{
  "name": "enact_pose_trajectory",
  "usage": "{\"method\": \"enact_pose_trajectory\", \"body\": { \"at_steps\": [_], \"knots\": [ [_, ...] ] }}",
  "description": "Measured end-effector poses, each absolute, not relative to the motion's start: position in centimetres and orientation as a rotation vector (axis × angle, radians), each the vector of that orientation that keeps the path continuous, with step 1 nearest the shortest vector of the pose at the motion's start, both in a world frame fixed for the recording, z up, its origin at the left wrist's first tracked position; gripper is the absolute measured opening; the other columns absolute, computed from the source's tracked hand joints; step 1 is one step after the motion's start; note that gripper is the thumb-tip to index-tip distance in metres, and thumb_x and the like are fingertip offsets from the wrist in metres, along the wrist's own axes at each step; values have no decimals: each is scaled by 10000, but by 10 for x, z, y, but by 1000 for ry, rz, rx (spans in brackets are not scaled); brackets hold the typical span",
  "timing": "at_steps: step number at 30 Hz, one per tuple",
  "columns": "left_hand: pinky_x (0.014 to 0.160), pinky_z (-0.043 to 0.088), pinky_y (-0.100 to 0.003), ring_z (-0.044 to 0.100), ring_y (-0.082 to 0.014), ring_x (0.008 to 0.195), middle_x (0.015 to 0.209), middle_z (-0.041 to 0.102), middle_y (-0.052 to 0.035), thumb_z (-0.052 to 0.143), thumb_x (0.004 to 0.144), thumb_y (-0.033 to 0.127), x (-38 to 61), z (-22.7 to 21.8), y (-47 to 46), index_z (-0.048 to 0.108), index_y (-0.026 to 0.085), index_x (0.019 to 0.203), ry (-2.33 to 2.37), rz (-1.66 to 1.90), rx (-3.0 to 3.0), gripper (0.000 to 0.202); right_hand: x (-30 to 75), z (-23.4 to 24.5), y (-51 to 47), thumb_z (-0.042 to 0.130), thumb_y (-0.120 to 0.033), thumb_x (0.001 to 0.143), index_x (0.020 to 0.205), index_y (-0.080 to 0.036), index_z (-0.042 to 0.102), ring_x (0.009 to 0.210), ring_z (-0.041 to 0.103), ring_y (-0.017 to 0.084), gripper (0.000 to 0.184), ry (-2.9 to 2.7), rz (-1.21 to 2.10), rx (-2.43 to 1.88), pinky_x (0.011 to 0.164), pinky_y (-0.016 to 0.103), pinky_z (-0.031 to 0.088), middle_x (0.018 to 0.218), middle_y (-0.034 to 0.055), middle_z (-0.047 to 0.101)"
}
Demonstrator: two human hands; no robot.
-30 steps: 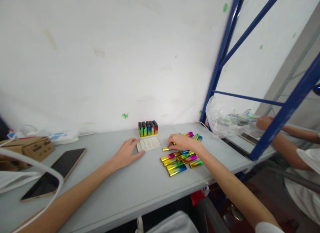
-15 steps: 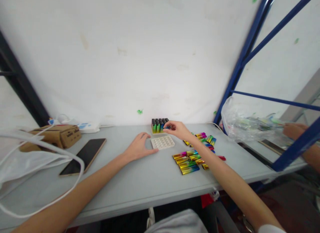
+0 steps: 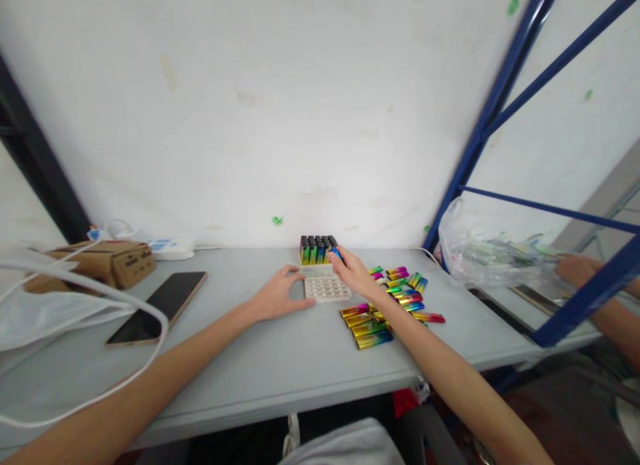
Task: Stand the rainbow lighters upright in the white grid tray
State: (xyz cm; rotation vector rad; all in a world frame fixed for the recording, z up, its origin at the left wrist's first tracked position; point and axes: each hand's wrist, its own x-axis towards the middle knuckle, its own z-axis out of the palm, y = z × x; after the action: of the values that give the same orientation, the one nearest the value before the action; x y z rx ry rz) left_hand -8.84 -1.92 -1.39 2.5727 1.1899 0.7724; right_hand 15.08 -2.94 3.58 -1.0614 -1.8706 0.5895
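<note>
My left hand (image 3: 277,295) lies on the grey table (image 3: 260,358), fingers curved, its fingertips against the left edge of a white tray (image 3: 327,288) with empty slots. My right hand (image 3: 353,273) reaches over the tray's far right corner, fingers pinched on a blue-tipped lighter (image 3: 337,254) beside a block of upright rainbow lighters (image 3: 316,249) at the back. Several shiny rainbow lighters (image 3: 367,325) lie loose on the table to the right of the tray, with more of the loose lighters (image 3: 407,288) further back.
A phone (image 3: 157,306) lies face up at the left, with a cardboard box (image 3: 107,262) and white cables behind it. A blue metal frame (image 3: 480,128) rises at the right. Beyond it sits a clear plastic bag (image 3: 493,255), and another person's hand (image 3: 575,268) reaches toward it.
My right hand left the loose lighters, lifted one to the upright block at the back and now holds it low at the block's right end. My left hand stayed by the tray. The camera turned left.
</note>
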Motion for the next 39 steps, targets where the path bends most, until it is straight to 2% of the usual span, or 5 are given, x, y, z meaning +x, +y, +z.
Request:
{"method": "enact_pose_trajectory", "body": {
  "at_steps": [11,17,23,31,39],
  "knots": [
    [1167,420,-474,573,-339,1263,1363,524,-136,660,774,739,-80,-15,-27,654,200,1173,1160,786,2567,671,145,24,-28,491,-393,872,543,-200,414,542,341,108,390,-1878,204,-1292,536,267,210,548,-29,330],
    [1153,430,-472,572,-327,1249,1335,550,-119,685,764,716,-80,-13,-28,655,217,1144,1133,814,2565,628,145,25,-30,489,-422,936,624,-203,478,560,396,127,381,-1907,167,-1280,569,262,286,565,-24,435],
    [1155,425,-444,582,-312,1227,1299,561,-119,689,769,708,-79,-13,-26,642,205,1146,1099,797,2566,631,145,24,-30,369,-436,1052,1053,-196,556,739,573,194,304,-2011,227,-1171,724,293,427,830,52,640],
    [1102,451,-458,594,-300,1169,1198,601,-107,717,787,650,-79,-9,-29,628,212,1146,1068,786,2549,573,144,24,-32,406,-464,1055,793,-210,525,685,527,177,384,-2181,119,-1097,705,284,400,719,22,583],
    [1075,463,-447,610,-302,1139,1168,630,-105,719,760,687,-79,-8,-28,661,204,1138,1068,782,2526,616,148,21,-26,460,-372,1054,975,-173,591,739,609,186,251,-2391,282,-1061,704,272,412,802,55,681]
  ]
}}
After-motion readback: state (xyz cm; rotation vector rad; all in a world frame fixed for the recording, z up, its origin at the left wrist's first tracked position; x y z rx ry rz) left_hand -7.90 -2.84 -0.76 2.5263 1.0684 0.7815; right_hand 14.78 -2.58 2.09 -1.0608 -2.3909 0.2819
